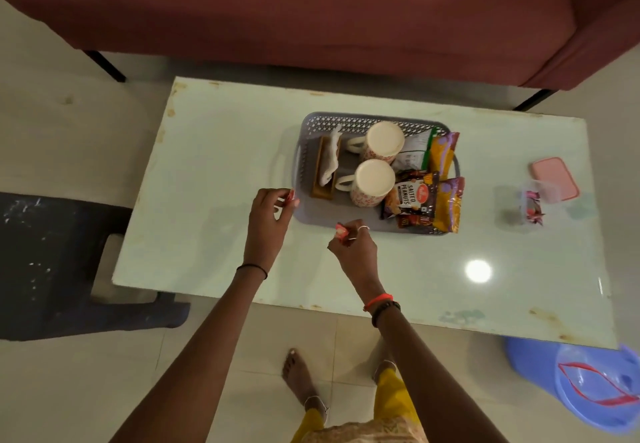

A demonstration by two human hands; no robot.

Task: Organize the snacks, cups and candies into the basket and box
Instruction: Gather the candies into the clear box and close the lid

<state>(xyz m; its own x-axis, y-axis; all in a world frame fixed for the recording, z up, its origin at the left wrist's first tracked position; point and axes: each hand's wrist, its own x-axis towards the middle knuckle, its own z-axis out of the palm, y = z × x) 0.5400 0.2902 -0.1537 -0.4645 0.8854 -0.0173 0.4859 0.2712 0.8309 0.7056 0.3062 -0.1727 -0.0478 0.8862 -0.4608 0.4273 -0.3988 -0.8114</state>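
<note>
At the centre of the frame a grey perforated plastic basket [375,120] sits on a pale glossy table [214,165], holding two upturned cream patterned cups [375,181], several snack packets [427,183] and a brown wooden napkin holder [323,169]. The left hand [270,215] pinches a small pink-wrapped candy [292,195] beside the basket's left rim; the right hand [353,247] pinches a red-wrapped candy [341,231] at its near edge. At right stand a clear box of candies [531,205] and a pink lid [556,177].

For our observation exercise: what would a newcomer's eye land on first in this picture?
Probably the grey basket at the middle of the pale table, packed with two upturned mugs and bright snack packets. Next, the left hand and right hand at its near edge, each pinching a small red-wrapped candy.
</note>
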